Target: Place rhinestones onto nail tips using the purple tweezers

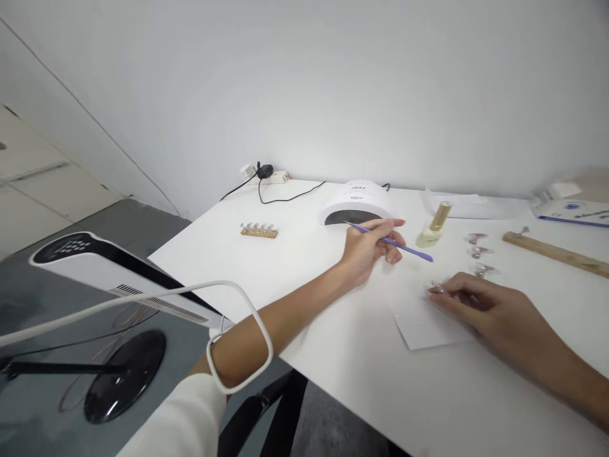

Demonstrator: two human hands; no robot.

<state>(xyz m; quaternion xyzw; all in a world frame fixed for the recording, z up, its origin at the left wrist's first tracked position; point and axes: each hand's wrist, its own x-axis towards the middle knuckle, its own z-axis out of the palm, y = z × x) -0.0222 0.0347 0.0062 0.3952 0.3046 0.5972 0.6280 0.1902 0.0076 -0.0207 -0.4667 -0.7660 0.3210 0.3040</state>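
My left hand (365, 254) is closed around a thin purple stick tool (415, 252), whose flattened end points right, toward my other hand. Between thumb and fingertips of my right hand (497, 311) is a small nail tip on a metal holder (436, 288), partly covered by the fingers. Beneath both hands lies a white sheet (419, 327) with a few tiny specks on it. A pale yellow nail polish bottle (431, 236) with a gold cap stands beyond the sheet. Several clear nail tips on metal holders (476, 252) lie right of the bottle.
A white nail lamp (359, 198) stands near the wall. Left of it, a short wooden bar (259, 233) carries several nail tips. A longer wooden strip (556, 252) lies at right. A white cable (240, 387) loops around my left forearm, beside a white upright appliance (128, 276).
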